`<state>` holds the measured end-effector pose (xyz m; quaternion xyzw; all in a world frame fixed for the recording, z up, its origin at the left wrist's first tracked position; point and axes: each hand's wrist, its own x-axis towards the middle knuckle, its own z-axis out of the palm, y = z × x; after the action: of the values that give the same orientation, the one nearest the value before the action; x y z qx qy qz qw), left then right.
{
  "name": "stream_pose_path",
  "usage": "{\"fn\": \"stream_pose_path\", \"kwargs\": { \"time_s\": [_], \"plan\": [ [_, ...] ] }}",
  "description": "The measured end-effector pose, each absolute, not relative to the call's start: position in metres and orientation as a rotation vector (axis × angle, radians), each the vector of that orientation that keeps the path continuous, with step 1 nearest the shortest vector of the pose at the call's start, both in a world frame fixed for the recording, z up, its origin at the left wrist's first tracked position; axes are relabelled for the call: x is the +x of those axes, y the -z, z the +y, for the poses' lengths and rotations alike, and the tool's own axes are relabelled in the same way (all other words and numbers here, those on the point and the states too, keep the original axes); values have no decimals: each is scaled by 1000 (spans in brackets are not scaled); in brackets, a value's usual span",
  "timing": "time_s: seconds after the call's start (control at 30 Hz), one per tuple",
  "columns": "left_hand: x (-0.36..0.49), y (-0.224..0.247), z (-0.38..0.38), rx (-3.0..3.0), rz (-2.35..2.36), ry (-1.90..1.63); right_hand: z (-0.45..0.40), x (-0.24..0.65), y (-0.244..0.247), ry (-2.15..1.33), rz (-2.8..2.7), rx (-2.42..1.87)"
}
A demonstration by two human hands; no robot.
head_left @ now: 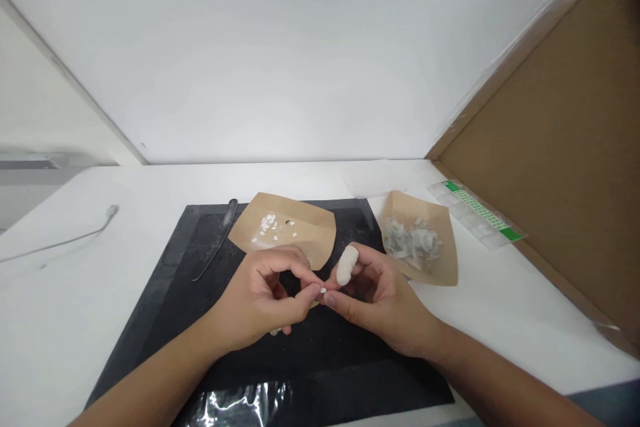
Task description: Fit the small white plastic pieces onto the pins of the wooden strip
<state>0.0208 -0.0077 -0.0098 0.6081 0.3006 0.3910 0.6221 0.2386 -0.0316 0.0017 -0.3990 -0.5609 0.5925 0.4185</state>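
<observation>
My left hand [273, 290] and my right hand [377, 297] meet above a black mat [300, 363], thumb and index fingertips pinched together. Between the fingertips shows a tiny white piece [323, 291], too small to name more exactly; both hands touch it. A cream finger cot [347, 265] covers the right index fingertip. Just beyond the hands lies a brown paper tray [315, 220] with several small white flakes [269, 221] and a dark speck in it. My left hand's lower fingers are partly hidden.
Right of my hands, a second brown paper tray [447, 267] holds a pile of translucent scraps [413, 240]. A clear plastic case [477, 213] with green labels lies beside a cardboard panel [565, 167]. At left are a thin dark-handled tool [225, 223] and a grey cable [75, 239].
</observation>
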Motion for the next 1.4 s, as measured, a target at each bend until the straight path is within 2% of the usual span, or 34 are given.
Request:
{"fn": "stream_pose_path", "kwargs": {
  "time_s": [0.3,0.57,0.67,0.83,0.93,1.4],
  "plan": [
    [21,1,2,1918,617,-1019,-36,243,-3,-1050,-1755,-1111],
    [22,0,4,2070,617,-1056,-38,250,6,-630,-2052,-1017],
    [21,-1,3,2021,637,-1010,-39,248,4,-704,-1991,-1057],
    [19,0,-1,2000,651,-1038,-40,244,2,-1103,-1718,-1061],
    [19,1,-2,2052,600,-1093,-40,243,3,-1230,-1642,-1042],
    [18,-5,0,2407,515,-1159,-40,241,6,-1280,-1615,-982]
  ]
}}
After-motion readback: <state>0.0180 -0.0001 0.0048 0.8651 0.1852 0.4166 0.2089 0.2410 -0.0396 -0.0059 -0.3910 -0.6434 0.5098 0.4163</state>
